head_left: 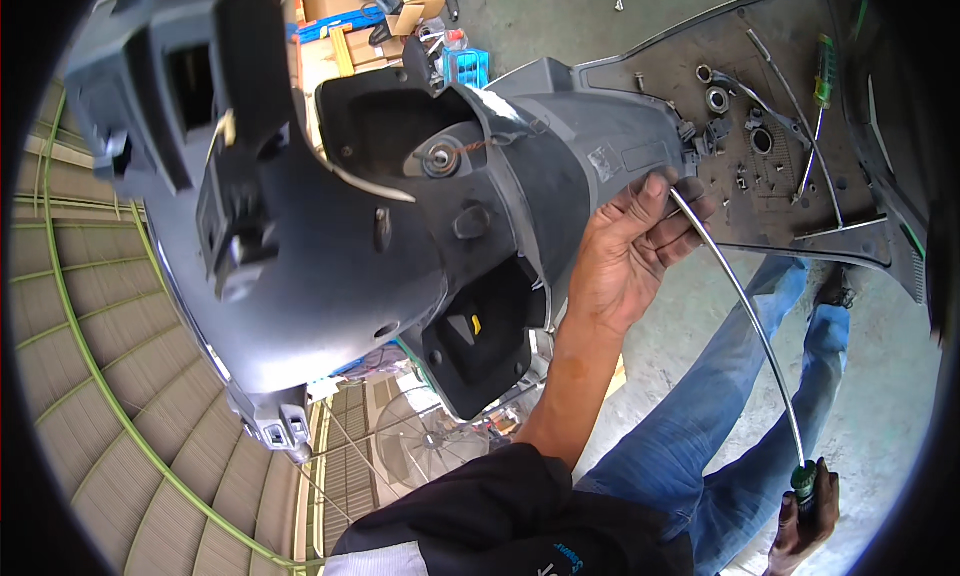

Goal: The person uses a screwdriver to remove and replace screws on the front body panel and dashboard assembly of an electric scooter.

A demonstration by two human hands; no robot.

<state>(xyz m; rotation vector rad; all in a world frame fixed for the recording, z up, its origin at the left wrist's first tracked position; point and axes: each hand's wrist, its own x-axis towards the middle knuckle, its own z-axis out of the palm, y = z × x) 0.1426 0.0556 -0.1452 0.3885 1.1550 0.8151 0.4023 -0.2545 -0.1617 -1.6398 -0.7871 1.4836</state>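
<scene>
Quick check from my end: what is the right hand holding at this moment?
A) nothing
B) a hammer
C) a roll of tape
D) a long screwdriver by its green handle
D: the right hand grips the green handle of a long screwdriver, whose thin metal shaft runs up to the grey scooter panel, where the left hand steadies it near the tip.

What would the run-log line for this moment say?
left hand: steadies grey scooter panel | right hand: grips long screwdriver, tip at panel edge | floorboard with parts behind
</scene>
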